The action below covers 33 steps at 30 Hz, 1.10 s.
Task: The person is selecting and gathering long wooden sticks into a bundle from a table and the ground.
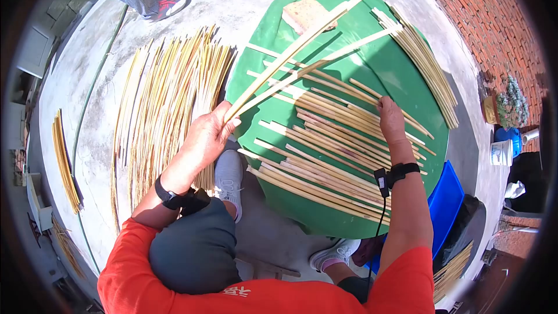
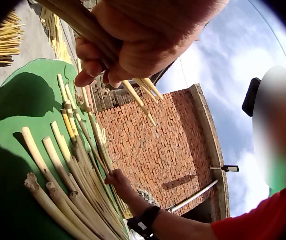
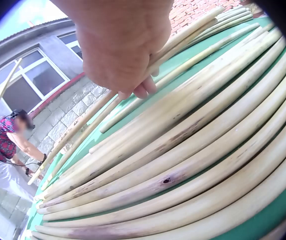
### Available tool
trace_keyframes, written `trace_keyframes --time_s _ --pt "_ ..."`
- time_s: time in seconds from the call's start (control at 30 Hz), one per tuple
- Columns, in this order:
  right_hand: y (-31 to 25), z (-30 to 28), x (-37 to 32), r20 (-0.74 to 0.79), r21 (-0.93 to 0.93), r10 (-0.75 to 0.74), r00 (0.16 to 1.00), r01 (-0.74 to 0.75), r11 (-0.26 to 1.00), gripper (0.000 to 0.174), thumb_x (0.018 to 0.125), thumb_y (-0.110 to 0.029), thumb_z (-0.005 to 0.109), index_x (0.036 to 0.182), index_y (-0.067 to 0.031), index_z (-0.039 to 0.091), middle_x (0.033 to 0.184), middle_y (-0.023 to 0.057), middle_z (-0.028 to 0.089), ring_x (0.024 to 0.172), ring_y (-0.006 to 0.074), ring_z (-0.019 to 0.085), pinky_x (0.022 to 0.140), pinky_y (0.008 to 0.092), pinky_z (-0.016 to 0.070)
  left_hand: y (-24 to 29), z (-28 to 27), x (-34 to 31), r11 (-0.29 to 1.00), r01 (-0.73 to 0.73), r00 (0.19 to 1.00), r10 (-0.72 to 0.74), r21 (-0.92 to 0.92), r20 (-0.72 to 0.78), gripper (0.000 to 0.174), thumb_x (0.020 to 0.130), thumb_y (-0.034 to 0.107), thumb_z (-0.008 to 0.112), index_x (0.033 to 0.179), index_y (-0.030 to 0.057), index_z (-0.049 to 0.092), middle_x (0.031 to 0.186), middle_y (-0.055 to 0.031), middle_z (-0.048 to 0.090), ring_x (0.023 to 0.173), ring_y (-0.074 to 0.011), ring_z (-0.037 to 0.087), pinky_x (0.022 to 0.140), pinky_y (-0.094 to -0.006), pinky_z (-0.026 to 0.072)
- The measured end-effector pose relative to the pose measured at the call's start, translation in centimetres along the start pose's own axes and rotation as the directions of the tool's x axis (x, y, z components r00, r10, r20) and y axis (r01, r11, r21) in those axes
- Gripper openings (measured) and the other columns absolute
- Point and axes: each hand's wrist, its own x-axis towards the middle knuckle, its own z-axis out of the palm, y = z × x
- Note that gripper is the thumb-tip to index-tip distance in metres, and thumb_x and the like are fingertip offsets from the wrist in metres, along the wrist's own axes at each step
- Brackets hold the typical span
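Note:
Several long pale stalks (image 1: 293,46) are gripped at their lower ends by my left hand (image 1: 204,138), fanning up and away over the green cloth (image 1: 372,11). In the left wrist view the fingers of that hand (image 2: 150,37) curl round them. My right hand (image 1: 393,121) is low over the right part of a spread row of stalks (image 1: 337,131). In the right wrist view, this hand (image 3: 120,45) has its fingers curled round stalks (image 3: 78,127) at the row's far side; how many it pinches is hard to tell. Its fingertips are partly hidden.
A stone block (image 1: 302,14) sits on the cloth's far part, and a stalk bundle (image 1: 427,70) lies along its right edge. Many stalks (image 1: 174,99) cover the ground at left. Another person (image 3: 5,137) stands beyond. A blue object (image 1: 446,203) and a potted plant (image 1: 511,104) are at right.

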Motion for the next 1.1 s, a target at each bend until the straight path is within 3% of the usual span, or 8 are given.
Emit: trace_keyframes --time_s 0.1,0.3,0.5,0.63,0.83,0.97,1.03,1.1 --pt "-2.2 -3.2 -1.0 -0.083 -0.026 -0.071 0.994 0.069 0.997 0.012 0.078 -0.008 0.055 0.087 -0.0059 0.047 0.077 0.0117 0.054 0.076 0.0324 0.053 0.064 0.042 0.0416 2.1 -1.3 0.3 0.996 -0.038 0.998 0.034 0.077 0.056 0.017 0.087 0.02 0.052 0.088 0.0051 0.045 0.072 -0.0187 0.052 0.074 -0.0392 0.054 0.06 -0.0451 0.0408" --pt "-3.9 -10.8 -6.5 -0.036 -0.037 -0.096 0.995 0.095 0.995 0.015 0.078 -0.015 0.06 0.084 -0.007 0.049 0.076 0.0101 0.053 0.067 0.0296 0.054 0.054 0.0386 0.0437 4.8 -2.5 0.8 0.946 -0.308 0.951 0.303 0.101 0.057 0.021 0.086 0.021 0.053 0.085 0.0011 0.046 0.076 -0.016 0.046 0.075 -0.0368 0.05 0.064 -0.0427 0.0394" --pt "-10.2 -19.2 -9.1 0.004 -0.056 -0.162 0.987 0.162 0.985 0.032 0.071 -0.035 0.067 0.074 -0.0068 0.051 0.064 0.0087 0.053 0.058 0.0294 0.055 0.049 0.0387 0.0429 12.2 -2.5 2.1 0.701 -0.693 0.72 0.687 0.168 0.1 0.021 0.085 0.019 0.054 0.089 0.0 0.047 0.086 -0.0164 0.054 0.09 -0.0355 0.052 0.073 -0.0427 0.0412" --pt "-14.7 -24.0 -11.1 0.014 -0.046 -0.185 0.983 0.186 0.982 0.031 0.069 -0.034 0.069 0.072 -0.0063 0.055 0.064 0.011 0.056 0.061 0.0297 0.057 0.051 0.0379 0.044 19.6 -1.5 -0.2 0.766 -0.642 0.673 0.544 0.031 0.501 0.026 0.084 0.022 0.056 0.093 0.001 0.044 0.083 -0.0176 0.057 0.083 -0.0379 0.055 0.067 -0.0453 0.0418" --pt "-14.9 -30.1 -16.6 -0.081 -0.088 -0.052 0.995 0.044 0.995 0.034 0.064 -0.038 0.07 0.071 -0.0068 0.059 0.061 0.0088 0.059 0.059 0.0281 0.059 0.052 0.0378 0.0459 24.4 -0.3 -3.5 0.681 -0.717 0.515 0.662 -0.15 0.545 0.035 0.082 0.03 0.059 0.094 0.0031 0.041 0.079 -0.02 0.056 0.076 -0.0399 0.055 0.065 -0.046 0.041" --pt "-15.0 -34.5 -19.1 -0.232 -0.171 -0.005 0.973 -0.035 0.985 0.031 0.068 -0.027 0.071 0.089 -0.0064 0.061 0.084 0.0113 0.061 0.076 0.0289 0.059 0.067 0.0373 0.0469 27.9 0.3 -5.3 0.697 -0.713 0.57 0.637 -0.072 0.519 0.035 0.079 0.028 0.063 0.094 0.003 0.043 0.076 -0.0188 0.057 0.078 -0.0396 0.056 0.067 -0.0475 0.0406" --pt "-15.3 -36.7 -20.3 -0.668 -0.293 -0.149 0.729 -0.074 0.953 0.036 0.073 -0.019 0.069 0.104 -0.0046 0.057 0.101 0.015 0.057 0.091 0.0304 0.055 0.078 0.036 0.0446 29.3 0.2 -4.9 0.718 -0.692 0.667 0.674 -0.071 0.319 0.034 0.079 0.024 0.064 0.094 0.0027 0.043 0.071 -0.0167 0.056 0.071 -0.0334 0.058 0.062 -0.0434 0.0424" --pt "-14.6 -37.0 -21.9 -0.739 -0.098 -0.026 0.673 -0.069 0.993 0.037 0.076 -0.018 0.066 0.108 -0.0031 0.055 0.106 0.0154 0.055 0.096 0.0287 0.054 0.081 0.0349 0.0439 30.3 -0.5 -4.4 0.726 -0.529 0.748 0.643 -0.44 0.161 0.027 0.084 0.023 0.06 0.096 0.005 0.044 0.069 -0.0079 0.054 0.061 -0.0177 0.054 0.055 -0.0311 0.0424"
